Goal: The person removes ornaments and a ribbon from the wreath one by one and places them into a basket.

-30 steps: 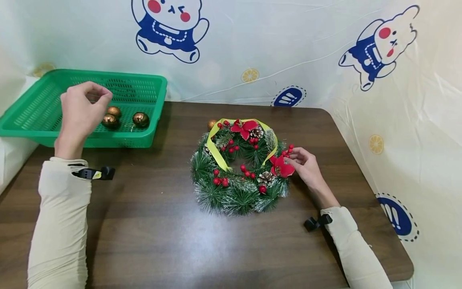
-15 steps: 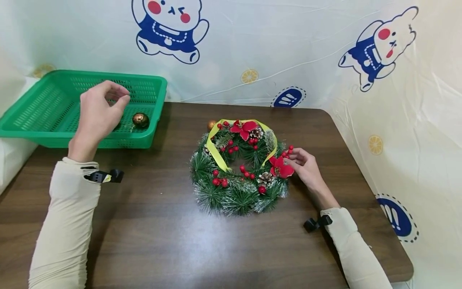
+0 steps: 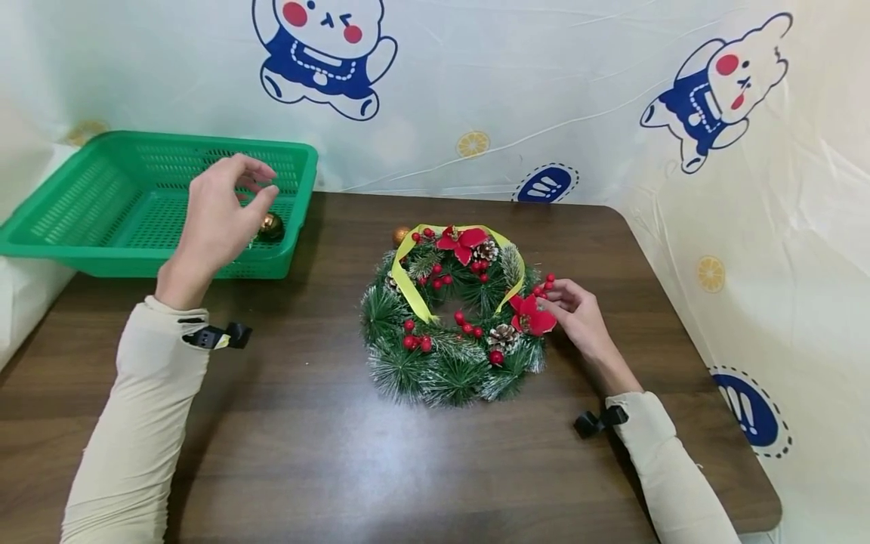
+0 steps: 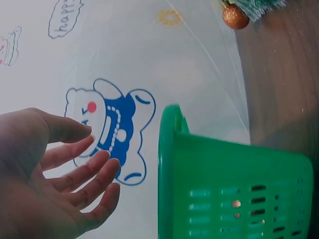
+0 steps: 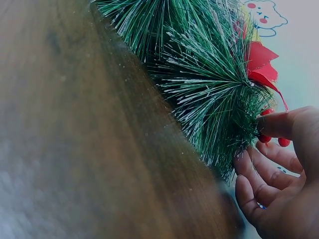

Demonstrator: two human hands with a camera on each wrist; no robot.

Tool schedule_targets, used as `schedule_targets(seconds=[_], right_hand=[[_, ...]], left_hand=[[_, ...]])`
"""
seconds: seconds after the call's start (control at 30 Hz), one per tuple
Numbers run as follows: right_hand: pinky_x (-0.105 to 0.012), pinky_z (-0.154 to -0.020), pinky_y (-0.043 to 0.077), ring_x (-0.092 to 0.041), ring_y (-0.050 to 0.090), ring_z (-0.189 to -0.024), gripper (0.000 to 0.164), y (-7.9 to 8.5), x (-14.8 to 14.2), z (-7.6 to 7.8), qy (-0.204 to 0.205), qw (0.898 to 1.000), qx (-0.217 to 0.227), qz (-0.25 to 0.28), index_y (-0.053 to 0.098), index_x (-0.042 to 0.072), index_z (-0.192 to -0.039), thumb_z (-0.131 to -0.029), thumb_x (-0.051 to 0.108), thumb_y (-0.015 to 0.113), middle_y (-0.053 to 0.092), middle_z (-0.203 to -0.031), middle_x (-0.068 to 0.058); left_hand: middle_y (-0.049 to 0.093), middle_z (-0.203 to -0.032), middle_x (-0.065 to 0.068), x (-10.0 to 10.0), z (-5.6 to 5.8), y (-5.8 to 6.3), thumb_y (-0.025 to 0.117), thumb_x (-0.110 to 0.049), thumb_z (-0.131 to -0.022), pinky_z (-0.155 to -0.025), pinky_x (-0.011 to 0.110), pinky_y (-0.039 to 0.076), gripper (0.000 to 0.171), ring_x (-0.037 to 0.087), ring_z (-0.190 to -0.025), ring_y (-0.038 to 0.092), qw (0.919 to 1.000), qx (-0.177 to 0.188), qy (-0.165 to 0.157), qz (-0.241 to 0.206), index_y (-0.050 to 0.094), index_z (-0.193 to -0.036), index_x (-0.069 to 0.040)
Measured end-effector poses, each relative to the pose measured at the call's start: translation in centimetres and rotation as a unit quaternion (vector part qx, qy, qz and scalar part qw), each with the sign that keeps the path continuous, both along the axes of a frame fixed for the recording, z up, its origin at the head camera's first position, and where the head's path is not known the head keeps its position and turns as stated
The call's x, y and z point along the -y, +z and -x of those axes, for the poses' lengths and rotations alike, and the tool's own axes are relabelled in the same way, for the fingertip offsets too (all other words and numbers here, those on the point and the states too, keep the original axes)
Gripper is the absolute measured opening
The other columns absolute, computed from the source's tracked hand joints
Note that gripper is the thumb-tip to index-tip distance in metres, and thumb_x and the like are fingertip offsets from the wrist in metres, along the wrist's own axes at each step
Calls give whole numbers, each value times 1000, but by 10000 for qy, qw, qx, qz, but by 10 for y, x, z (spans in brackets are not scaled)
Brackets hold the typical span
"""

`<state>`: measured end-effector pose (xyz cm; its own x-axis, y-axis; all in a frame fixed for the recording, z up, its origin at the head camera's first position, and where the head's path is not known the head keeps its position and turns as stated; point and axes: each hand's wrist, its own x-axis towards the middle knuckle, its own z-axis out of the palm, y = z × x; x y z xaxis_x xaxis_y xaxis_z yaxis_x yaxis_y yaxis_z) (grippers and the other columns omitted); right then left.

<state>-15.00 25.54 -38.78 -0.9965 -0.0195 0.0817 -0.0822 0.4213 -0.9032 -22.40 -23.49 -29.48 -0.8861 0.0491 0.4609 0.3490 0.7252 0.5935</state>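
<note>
My left hand point(image 3: 217, 215) is raised over the right part of the green plastic basket point(image 3: 136, 264). Its fingers are loosely bent, with nothing between them in the left wrist view. A shiny bronze bauble point(image 3: 274, 229) in the basket shows just past the thumb. On the table lies a green Christmas wreath point(image 3: 455, 374) with red flowers, berries, pine cones and a yellow ribbon point(image 3: 410, 291). My right hand point(image 3: 579, 316) holds the wreath's right edge. In the right wrist view, its thumb lies by the red berries point(image 5: 264, 137) and the fingers curl under the bristles.
A glittery orange-gold bauble point(image 3: 401, 236) sits at the wreath's back left. The brown wooden table point(image 3: 306, 453) ends at a pale printed sheet point(image 3: 435, 91) behind and to the right. The basket's raised rim stands at the table's back left.
My left hand has moved right across the basket, now partly covering the bronze bauble, and its thumb and fingertips have parted. My right hand and the wreath stay in place.
</note>
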Motion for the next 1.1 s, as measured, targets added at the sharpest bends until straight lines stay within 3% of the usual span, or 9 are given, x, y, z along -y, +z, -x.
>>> schedule_targets(seconds=[0.3, 0.57, 0.7, 0.93, 1.1], right_hand=[[-15, -76, 52, -11, 63, -85, 30, 6, -2, 5, 3, 10000, 19, 98, 59, -14, -117, -94, 4, 67, 62, -111, -30], [-15, -76, 52, -10, 62, -84, 30, 3, 0, 5, 27, 9998, 72, 191, 59, -14, -117, -93, 3, 67, 61, -109, -28], [-15, -77, 52, -11, 63, -85, 31, -2, 0, 5, 11, 9997, 116, 213, 59, -13, -118, -93, 4, 67, 62, -110, -29], [-16, -81, 52, -15, 63, -90, 32, -27, -13, 16, -29, 9995, 64, 307, 60, -7, -119, -93, 8, 69, 63, -113, -23], [-16, -81, 52, -13, 64, -89, 32, -32, -16, 16, -62, 9995, -14, 310, 61, -5, -118, -93, 11, 70, 63, -111, -22]], left_hand=[[62, -114, 17, -31, 3, -9, 60, -14, -99, -80, 35, 45, 24, 29, -98, 60, 9988, -129, -468, -94, 63, -117, 1], [60, -110, 19, -53, 13, -15, 61, -10, -98, -79, 44, 50, 22, 30, -95, 61, 9956, -165, -925, -5, 62, -117, 2], [60, -113, 19, -65, 19, -16, 60, -9, -98, -82, 47, 52, 22, 31, -98, 62, 9932, -37, -1164, -27, 62, -117, 2], [59, -117, 18, -86, 23, -20, 60, -9, -99, -87, 49, 53, 24, 32, -102, 64, 9883, 370, -1480, 24, 59, -120, 2], [59, -118, 18, -100, 32, -24, 60, -11, -99, -89, 47, 52, 25, 31, -104, 63, 9840, 564, -1690, 23, 59, -120, 2]])
